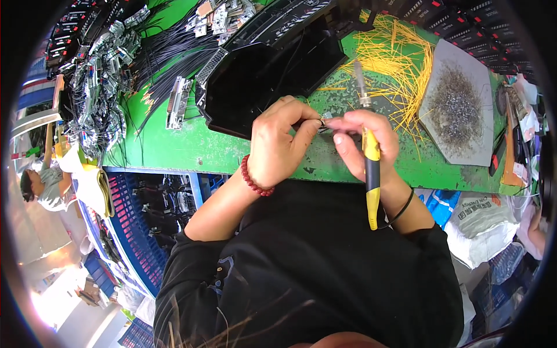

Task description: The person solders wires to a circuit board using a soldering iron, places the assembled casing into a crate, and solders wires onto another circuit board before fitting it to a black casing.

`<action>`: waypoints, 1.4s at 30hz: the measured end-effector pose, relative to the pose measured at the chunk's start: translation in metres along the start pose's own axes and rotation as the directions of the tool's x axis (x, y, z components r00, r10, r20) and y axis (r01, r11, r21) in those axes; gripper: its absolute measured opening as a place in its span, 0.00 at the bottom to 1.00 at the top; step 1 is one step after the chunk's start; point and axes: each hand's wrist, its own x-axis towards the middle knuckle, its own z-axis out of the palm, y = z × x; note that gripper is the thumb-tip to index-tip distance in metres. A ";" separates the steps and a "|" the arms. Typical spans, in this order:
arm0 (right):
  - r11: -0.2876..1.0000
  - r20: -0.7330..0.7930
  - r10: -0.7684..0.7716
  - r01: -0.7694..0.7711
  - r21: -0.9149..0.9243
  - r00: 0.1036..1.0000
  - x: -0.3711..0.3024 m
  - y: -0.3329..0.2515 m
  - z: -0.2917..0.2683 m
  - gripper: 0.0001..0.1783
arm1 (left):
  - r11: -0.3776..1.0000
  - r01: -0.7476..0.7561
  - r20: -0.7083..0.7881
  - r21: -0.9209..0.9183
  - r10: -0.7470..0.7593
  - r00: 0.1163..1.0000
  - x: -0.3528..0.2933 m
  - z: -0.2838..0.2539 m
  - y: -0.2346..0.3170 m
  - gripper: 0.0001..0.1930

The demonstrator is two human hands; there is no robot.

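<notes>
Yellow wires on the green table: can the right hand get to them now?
Probably yes: the yellow wires lie in the open just beyond the right hand, though it already holds a soldering iron.

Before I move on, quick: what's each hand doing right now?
Left hand: closed, fingertips pinching a small piece, too small to identify.
Right hand: holding a yellow-and-black soldering iron; whether it touches that piece, can't tell.

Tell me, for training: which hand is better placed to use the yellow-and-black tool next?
Likely the right hand: it holds that tool, while the left hand pinches a small part.
</notes>
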 end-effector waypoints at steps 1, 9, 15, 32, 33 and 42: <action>1.000 -0.076 0.018 -0.016 0.026 0.997 -0.001 0.003 0.001 0.17 | 1.000 0.000 0.000 -0.002 0.000 1.000 0.000 0.000 0.000 0.04; 0.995 0.051 0.084 -0.080 -0.066 0.995 0.012 0.002 0.008 0.22 | 0.971 -0.160 -0.009 0.179 0.164 0.986 -0.003 0.004 -0.007 0.06; 0.992 -0.032 0.072 -0.075 -0.099 0.997 0.011 0.005 0.012 0.21 | 0.963 -0.197 -0.019 0.185 0.204 0.979 -0.005 0.003 -0.008 0.06; 0.992 0.000 0.055 -0.055 -0.112 0.998 0.009 0.005 0.010 0.22 | 0.992 0.062 0.067 0.108 -0.070 0.995 -0.003 -0.002 0.003 0.03; 0.992 0.001 0.059 -0.058 -0.112 0.998 0.008 0.004 0.010 0.22 | 0.993 0.052 0.059 0.102 -0.058 0.997 -0.004 -0.001 0.003 0.03; 0.978 0.046 0.206 -0.207 0.025 0.978 0.006 0.004 0.006 0.19 | 0.957 -0.235 -0.017 0.168 0.241 0.970 -0.007 0.002 -0.007 0.05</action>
